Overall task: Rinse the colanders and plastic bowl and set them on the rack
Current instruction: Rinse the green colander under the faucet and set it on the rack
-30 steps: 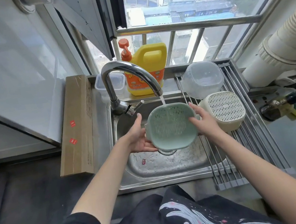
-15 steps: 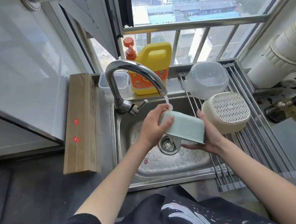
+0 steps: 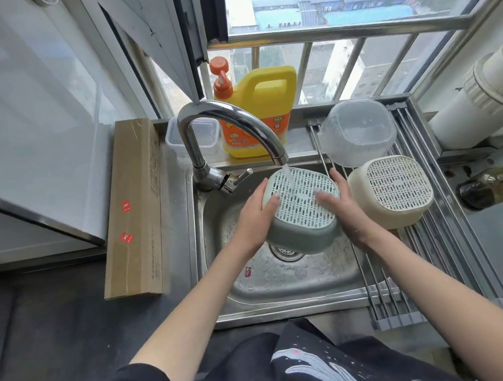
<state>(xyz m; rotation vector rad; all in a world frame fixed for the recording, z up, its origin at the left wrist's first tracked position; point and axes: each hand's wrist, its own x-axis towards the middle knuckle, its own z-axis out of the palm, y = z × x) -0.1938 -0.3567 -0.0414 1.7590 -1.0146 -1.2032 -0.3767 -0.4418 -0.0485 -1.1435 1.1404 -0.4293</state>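
Note:
A pale green colander [image 3: 303, 211] is held upside down over the steel sink [image 3: 291, 286], its slotted base up under the running faucet [image 3: 228, 134]. My left hand [image 3: 256, 219] grips its left side and my right hand [image 3: 342, 209] grips its right side. A cream colander [image 3: 392, 191] lies upside down on the roll-up rack [image 3: 443, 245] to the right. Behind it a clear plastic bowl [image 3: 356, 131] rests tilted on the same rack.
A yellow detergent jug [image 3: 260, 109] with an orange pump and a small clear container [image 3: 176, 143] stand behind the faucet. A long cardboard box [image 3: 134, 208] lies left of the sink. A dark bottle and sponge [image 3: 500, 187] sit at the far right.
The green colander has been turned over from facing me with its inside, through a sideways tilt, to base-up under the water. Both hands shifted to its sides.

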